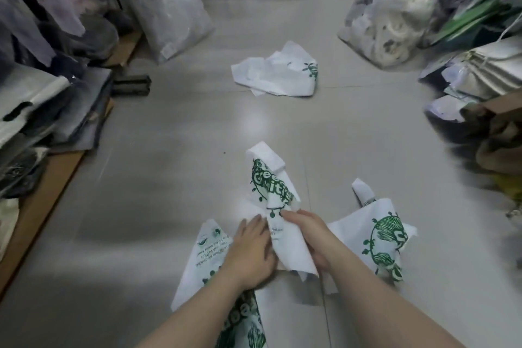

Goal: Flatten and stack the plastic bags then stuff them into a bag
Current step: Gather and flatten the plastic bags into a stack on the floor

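On a pale grey tiled floor (pixel 180 150), a person's two bare hands worked a crumpled white plastic bag printed with a green leafy logo (pixel 275 200), which stood up between them, its twisted upper end rising away from the fingers and its lower edge hanging toward the wrists. The left hand (pixel 250 251) lay with fingers spread flat against the bag's left side, pressing rather than closing round it, while the right hand (pixel 309 237) curled round the bag's right side, thumb and fingers gripping the plastic. Just under the left palm lay a flattened white plastic bag with green lettering (pixel 202 260), spread on the floor and running back beneath the left forearm, where more green print showed. Just right of the right hand sat another creased white bag with a round green emblem (pixel 378 237), one twisted handle poking up beyond it. Well beyond the grip, farther along the floor, a fourth rumpled white bag with a small green mark (pixel 278 73) lay apart from the rest. To the far left of the hands were stacks of dark folded goods (pixel 56 110) and a tall clear plastic sack (pixel 175 11); to the far right, a bulging clear sack of pale items (pixel 392 14) and a pile of flat paper bags (pixel 480 70).
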Tool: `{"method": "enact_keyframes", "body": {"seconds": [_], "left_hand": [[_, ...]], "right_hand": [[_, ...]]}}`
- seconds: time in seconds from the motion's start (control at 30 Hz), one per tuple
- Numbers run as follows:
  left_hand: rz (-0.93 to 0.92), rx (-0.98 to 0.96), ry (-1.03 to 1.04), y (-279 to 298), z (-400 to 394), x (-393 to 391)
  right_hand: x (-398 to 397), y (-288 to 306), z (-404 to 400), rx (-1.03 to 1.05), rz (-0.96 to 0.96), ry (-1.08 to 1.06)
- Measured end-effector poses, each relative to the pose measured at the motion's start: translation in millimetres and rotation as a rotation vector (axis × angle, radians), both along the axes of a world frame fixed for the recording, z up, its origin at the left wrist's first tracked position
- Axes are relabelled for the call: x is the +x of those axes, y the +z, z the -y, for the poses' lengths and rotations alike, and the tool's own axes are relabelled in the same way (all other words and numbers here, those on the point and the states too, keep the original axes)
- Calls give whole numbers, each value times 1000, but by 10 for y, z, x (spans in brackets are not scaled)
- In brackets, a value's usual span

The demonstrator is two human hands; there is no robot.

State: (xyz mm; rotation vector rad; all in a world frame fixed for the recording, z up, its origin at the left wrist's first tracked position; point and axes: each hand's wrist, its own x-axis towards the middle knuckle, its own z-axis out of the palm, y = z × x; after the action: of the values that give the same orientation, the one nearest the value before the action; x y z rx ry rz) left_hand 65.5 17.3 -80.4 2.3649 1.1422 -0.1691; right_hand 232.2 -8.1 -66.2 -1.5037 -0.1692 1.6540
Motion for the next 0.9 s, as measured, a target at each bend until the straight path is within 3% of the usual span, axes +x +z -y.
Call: {"method": "enact_keyframes", "body": {"seconds": [0.1, 0.17, 0.23, 0.33, 0.47, 0.57, 0.73, 0.83, 0.9], "left_hand": [[-48, -13, -134, -130, 140, 45], [-126, 68, -198, -163, 157, -30], [-116, 155, -197, -121, 137, -119], [-91, 191, -100, 3, 122, -285], [-212, 39, -21, 111, 98, -590], [-268, 60, -32, 78, 148, -684], [-226, 155, -39, -109, 352, -790], [-162, 130, -97, -156, 432, -880], [-100, 63, -74, -162, 491, -907]], "right_hand": [[242, -49, 79, -71, 56, 37], [433, -58, 132, -95, 290, 57], [572, -18, 202, -112, 560, 34], [738, -72, 281, -109, 624, -19], [746, -43, 254, -118, 662, 187], [612, -51, 64, 0, 941, 366], [134, -249, -255, 287, 1327, 866], [86, -370, -426, 273, 1464, 1086], [191, -437, -520, 178, 1595, 1116]]}}
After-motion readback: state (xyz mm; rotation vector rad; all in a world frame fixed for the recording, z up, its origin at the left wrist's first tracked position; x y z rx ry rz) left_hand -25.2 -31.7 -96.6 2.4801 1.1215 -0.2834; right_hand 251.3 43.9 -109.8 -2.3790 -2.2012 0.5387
